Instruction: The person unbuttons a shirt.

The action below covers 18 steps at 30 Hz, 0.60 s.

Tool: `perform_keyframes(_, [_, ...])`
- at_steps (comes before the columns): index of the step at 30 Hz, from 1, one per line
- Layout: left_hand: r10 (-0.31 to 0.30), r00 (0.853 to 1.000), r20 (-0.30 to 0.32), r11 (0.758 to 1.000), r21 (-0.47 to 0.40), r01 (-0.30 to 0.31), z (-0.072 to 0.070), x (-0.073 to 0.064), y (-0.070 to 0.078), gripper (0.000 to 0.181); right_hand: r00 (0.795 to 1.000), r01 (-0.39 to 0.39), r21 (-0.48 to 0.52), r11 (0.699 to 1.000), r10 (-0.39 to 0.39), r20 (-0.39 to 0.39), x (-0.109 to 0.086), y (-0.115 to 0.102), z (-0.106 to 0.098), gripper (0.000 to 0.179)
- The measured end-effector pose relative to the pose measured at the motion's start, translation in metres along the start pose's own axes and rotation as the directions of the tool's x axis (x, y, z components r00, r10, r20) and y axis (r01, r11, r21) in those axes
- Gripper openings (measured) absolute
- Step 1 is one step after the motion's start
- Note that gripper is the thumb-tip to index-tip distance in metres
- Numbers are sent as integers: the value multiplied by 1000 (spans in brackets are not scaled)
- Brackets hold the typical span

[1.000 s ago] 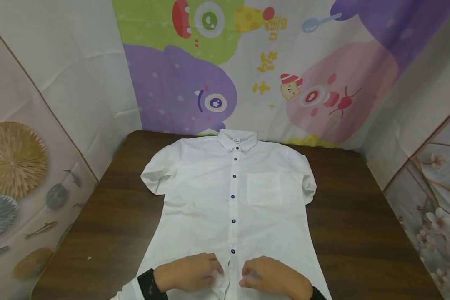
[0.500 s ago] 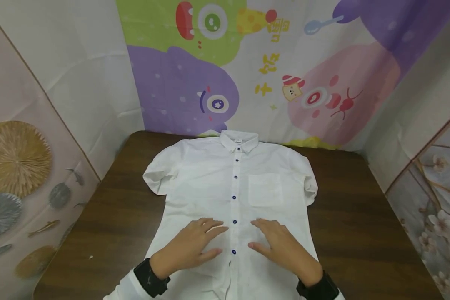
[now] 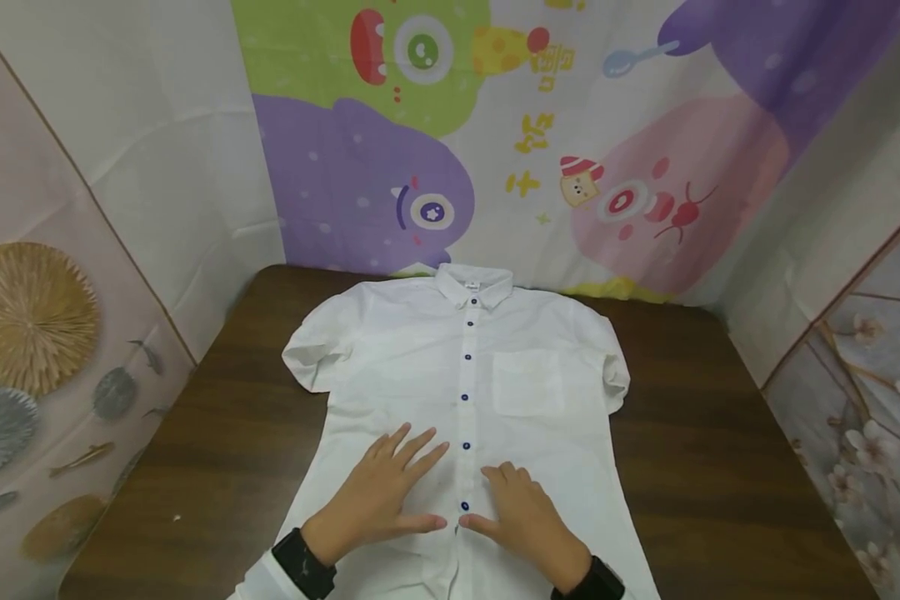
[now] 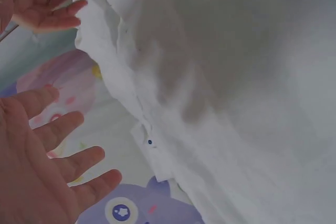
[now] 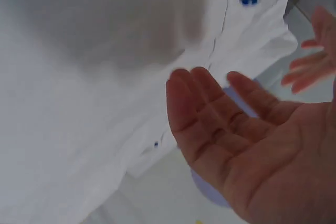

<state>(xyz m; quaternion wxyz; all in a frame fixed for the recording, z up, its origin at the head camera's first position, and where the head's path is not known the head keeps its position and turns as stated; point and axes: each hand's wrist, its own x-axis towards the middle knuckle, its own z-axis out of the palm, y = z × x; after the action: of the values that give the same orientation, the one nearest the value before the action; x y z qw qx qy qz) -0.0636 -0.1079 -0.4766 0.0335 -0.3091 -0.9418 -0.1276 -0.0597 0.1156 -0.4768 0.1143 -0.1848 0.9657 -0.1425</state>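
Note:
A white short-sleeved shirt (image 3: 405,350) lies spread face up on the table, its collar (image 3: 474,287) at the far side. Dark blue buttons (image 3: 465,446) run down its front. Over the lower left part of the shirt hovers my left hand (image 3: 381,492), fingers spread and straight. My right hand (image 3: 523,508) is over the lower right part, its fingers lightly bent and thumb out toward the placket. Both wrist views show a gap between the palms and the cloth, and neither the left hand (image 4: 42,156) nor the right hand (image 5: 247,135) holds anything.
The dark brown wooden table (image 3: 690,450) extends on both sides of the shirt. Behind it hangs a curtain (image 3: 495,167) with cartoon monsters. Patterned panels stand at left and right. A tiny white scrap (image 3: 177,517) lies on the table at the left.
Both hands came up from the shirt's lower front, where their fingers were curled, and moved forward and opened. Since then the left fingers have spread wider, and the right hand has drawn slightly back and inward.

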Motion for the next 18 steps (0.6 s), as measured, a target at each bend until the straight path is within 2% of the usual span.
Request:
perform_keyframes(5, [41, 997, -70, 999, 31, -39, 8, -4, -3, 84, 992, -128, 77, 989, 127, 29, 8, -14, 22, 85])
perform_keyframes(10, [48, 997, -58, 997, 55, -45, 11, -6, -5, 82, 972, -222, 58, 973, 216, 93, 16, -24, 31, 76])
perform_keyframes(16, [30, 999, -23, 999, 14, -30, 12, -7, -6, 82, 955, -242, 102, 965, 218, 204, 16, -25, 19, 44])
perform_keyframes(18, [19, 1000, -8, 1000, 12, -19, 11, -9, -10, 82, 961, -214, 104, 971, 190, 203, 17, -26, 15, 34])
